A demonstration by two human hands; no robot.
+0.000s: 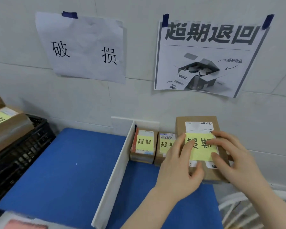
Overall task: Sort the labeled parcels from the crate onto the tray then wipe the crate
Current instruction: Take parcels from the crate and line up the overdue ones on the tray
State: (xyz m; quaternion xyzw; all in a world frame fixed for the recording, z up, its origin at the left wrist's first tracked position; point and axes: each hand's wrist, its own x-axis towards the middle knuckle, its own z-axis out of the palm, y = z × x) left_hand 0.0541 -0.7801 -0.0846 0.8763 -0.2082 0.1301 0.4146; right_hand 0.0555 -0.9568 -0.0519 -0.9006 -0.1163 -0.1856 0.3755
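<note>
Tray: blue tray (64,162), split by a white divider (116,171) running from 7 towards 12 o'clock; open blue floor on its 9 o'clock side
Far edge: left small parcel (144,144) and middle small parcel (165,142) sit side by side at 12 o'clock against the wall (139,100)
Open room: blue floor at 6 o'clock of those two, between the divider and my forearms
Large parcel: large parcel (180,126) at 3 o'clock in the right compartment, just beside the middle small parcel, yellow note (200,151) facing me
My left hand: left hand (180,167) covers its left edge, fingers bent onto the note, thumb on the face
My right hand: right hand (236,162) grips its right side, fingers spread and curled over note and cardboard
Crate: black crate (23,154) at 9 o'clock beside the tray, stacked parcels (8,128) in it
</note>
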